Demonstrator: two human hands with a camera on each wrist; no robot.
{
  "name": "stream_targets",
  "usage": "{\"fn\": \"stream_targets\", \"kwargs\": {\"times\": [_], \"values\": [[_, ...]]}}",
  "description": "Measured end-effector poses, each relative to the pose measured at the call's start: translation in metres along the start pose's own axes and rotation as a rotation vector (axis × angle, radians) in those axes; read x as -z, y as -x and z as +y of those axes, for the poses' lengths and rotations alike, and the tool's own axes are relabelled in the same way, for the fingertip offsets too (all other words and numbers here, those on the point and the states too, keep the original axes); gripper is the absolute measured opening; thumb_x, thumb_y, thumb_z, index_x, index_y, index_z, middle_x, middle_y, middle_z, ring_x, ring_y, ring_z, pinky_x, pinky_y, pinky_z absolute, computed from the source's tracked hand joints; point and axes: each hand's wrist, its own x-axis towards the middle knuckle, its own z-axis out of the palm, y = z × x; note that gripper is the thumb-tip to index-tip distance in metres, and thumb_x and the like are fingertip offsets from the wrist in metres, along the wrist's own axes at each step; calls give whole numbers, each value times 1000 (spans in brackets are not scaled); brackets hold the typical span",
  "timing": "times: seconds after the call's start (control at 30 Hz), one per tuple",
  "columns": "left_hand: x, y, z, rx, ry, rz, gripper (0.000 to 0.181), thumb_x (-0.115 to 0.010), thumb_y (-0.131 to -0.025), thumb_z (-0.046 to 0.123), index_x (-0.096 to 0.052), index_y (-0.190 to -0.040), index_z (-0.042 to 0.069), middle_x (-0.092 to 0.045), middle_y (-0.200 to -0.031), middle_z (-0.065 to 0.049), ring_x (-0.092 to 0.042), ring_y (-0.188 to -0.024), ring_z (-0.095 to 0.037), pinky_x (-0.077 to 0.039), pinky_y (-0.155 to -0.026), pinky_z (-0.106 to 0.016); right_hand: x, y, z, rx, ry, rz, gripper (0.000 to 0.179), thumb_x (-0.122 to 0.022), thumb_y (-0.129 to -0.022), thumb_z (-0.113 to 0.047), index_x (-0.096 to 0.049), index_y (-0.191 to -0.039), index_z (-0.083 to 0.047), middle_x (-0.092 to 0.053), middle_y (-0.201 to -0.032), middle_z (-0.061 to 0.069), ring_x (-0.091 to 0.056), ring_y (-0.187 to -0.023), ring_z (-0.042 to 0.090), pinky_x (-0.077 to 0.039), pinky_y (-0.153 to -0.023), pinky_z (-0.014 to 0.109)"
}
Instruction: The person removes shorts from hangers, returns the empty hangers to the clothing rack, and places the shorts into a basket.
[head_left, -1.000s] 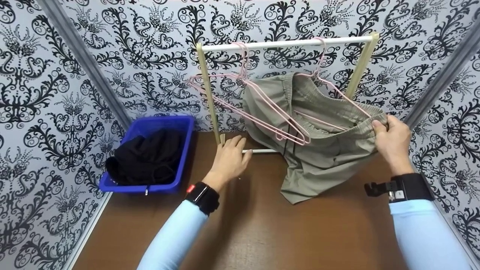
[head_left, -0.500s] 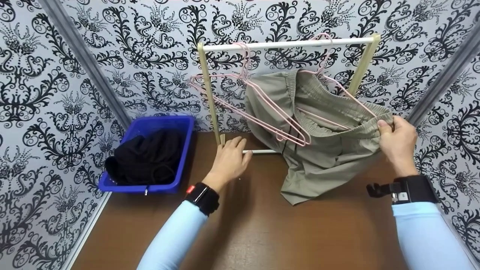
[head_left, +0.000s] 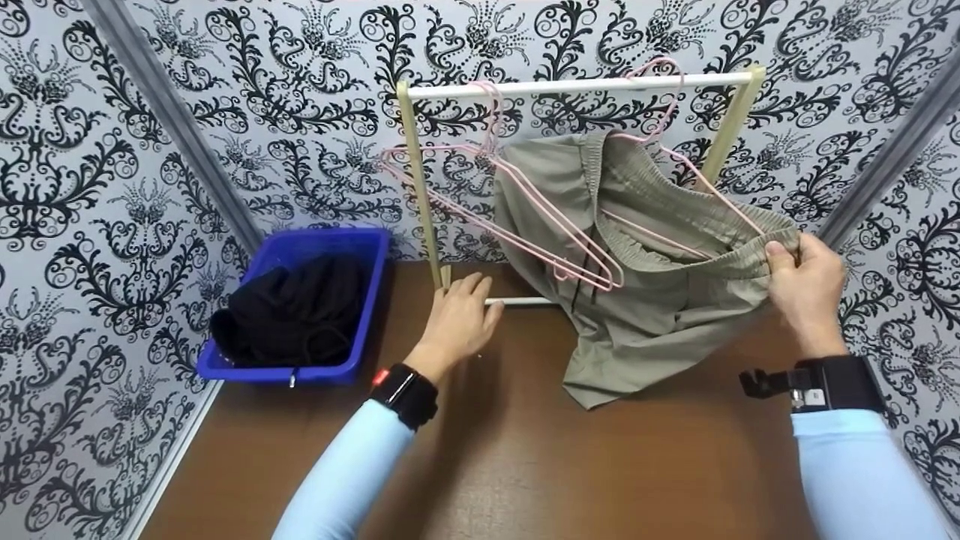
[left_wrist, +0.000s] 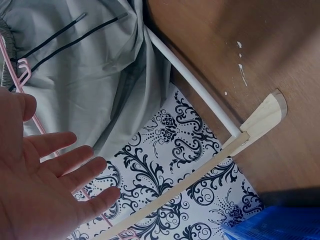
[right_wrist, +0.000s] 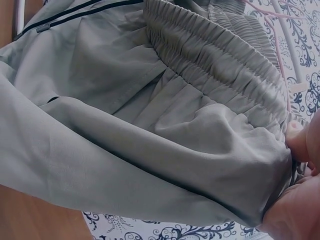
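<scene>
My right hand (head_left: 808, 292) pinches the elastic waistband of grey-green shorts (head_left: 660, 307). In the right wrist view, the thumb and fingers (right_wrist: 295, 210) grip a bunched corner of the shorts (right_wrist: 130, 135). A pink hanger (head_left: 720, 195) passes inside the waistband, its hook over the white rail of a small clothes rack (head_left: 540, 88). My left hand (head_left: 459, 322) is held near the rack's left post. In the left wrist view, the left hand's fingers (left_wrist: 75, 162) are spread and hold nothing. Other pink hangers (head_left: 540, 202) hang at the left, in front of part of the shorts.
A blue basket (head_left: 358, 315) with black cloth (head_left: 292, 315) in it stands on the brown table (head_left: 525, 465), left of the rack. Patterned walls (head_left: 315, 45) enclose the back and both sides. The rack's low white bar (left_wrist: 195, 82) meets a wooden foot (left_wrist: 265, 115).
My right hand has moved to the right, stretching the waistband along. The hanger in the shorts has shifted right, its hook rising and turning on the rail. The left hand stays put.
</scene>
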Motion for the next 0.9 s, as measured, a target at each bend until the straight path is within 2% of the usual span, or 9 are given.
{"fn": "stream_targets", "kwargs": {"times": [0.3,0.47,0.63,0.9], "values": [[-1,0,1,11,3,-9,51,-55,-105,32,-56,-144,-1,-55,-148,-20,-52,-135,-39,-39,-109,-59,-1,4,7,21,-13,-10,24,-60,-103,-12,-64,-114,9,-47,-74,-32,-49,-70,-3,-43,-62,10],[-2,2,1,-10,-10,11,50,-54,-105,32,-57,-141,-2,-57,-146,-20,-54,-133,-39,-42,-105,-60,-3,7,11,19,14,-25,26,-60,-104,-13,-65,-117,8,-46,-71,-33,-48,-68,-4,-41,-61,11],[-2,4,0,-20,-18,28,50,-54,-105,32,-58,-140,-2,-58,-145,-20,-55,-132,-39,-43,-104,-60,-6,10,16,24,5,-35,23,-62,-103,-12,-65,-112,9,-48,-69,-30,-48,-66,-3,-41,-59,11],[-4,5,-1,-1,-10,4,51,-52,-106,34,-58,-142,-1,-57,-145,-19,-54,-133,-39,-41,-106,-59,-13,16,23,42,21,-23,20,-64,-101,-10,-66,-106,8,-50,-70,-27,-46,-67,-4,-40,-62,12]]}}
